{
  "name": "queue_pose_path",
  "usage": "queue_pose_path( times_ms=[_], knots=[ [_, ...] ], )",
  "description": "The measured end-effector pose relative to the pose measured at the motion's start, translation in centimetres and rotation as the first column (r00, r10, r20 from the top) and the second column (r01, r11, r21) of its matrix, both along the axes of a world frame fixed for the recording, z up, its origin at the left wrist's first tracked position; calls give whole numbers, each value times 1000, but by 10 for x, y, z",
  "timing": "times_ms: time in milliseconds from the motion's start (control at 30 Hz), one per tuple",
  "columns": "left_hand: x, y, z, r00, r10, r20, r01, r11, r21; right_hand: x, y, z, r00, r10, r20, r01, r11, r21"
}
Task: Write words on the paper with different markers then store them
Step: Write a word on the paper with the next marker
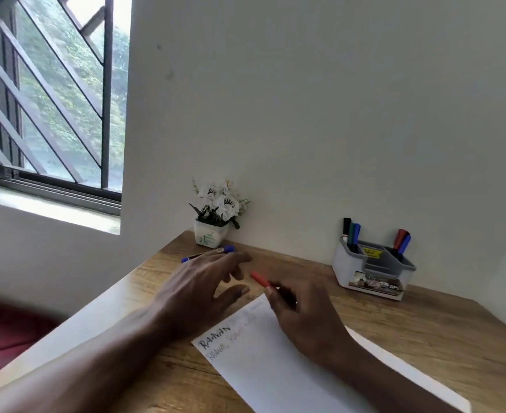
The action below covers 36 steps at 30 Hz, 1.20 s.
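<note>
Gripping a red marker (260,279) whose long axis runs up-left, the right hand (299,311) sits over the paper (275,368) at lower centre; the left hand (198,290), released (fingers spread), hovers beside the red cap end, nearer the blue marker (213,252) on the tabletop (424,338).

The paper (275,365) bears "RAAVAN" in black; the lines beside and below it are too faint to read. The organizer (371,272), well beyond the paper, shows "OPL" on its front label.
</note>
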<state>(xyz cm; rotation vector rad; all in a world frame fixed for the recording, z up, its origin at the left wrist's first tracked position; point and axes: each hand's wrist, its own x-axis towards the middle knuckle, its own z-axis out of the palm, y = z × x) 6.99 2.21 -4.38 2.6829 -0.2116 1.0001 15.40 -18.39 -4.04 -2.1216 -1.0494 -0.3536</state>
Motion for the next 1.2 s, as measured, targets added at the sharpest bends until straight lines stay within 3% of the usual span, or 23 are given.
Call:
queue_pose_path(
  times_ms=[100, 267, 567, 733, 833, 900, 1000, 1200],
  knots=[
    [-4, -6, 2, 998, -50, 22, 48, 994, 96, 2, -3, -9, 994, 30, 104, -17, 993, -120],
    [-11, -12, 6, 996, -87, 6, 86, 992, 95, -2, -7, -8, 972, 55, 227, -15, 985, -174],
    [-10, -8, 5, 998, -39, 42, 36, 997, 66, -5, -10, -4, 977, -30, 212, 73, 977, -199],
    [-8, 3, 1, 991, 113, 66, -101, 982, -158, -5, -12, -3, 980, -70, 186, 119, 956, -268],
    [-6, 5, 0, 983, 185, -13, -184, 964, -193, -4, -11, -3, 984, -57, 172, 112, 935, -336],
    [-5, 5, 3, 967, 223, -124, -238, 964, -122, -3, -11, -4, 984, -56, 171, 114, 930, -348],
    [0, 5, 4, 922, 279, -267, -290, 957, -1, -2, -11, -5, 982, -49, 181, 111, 931, -349],
    [5, 11, 0, 856, 308, -415, -336, 942, 7, -8, -11, -4, 984, -17, 179, 67, 959, -275]
  ],
)
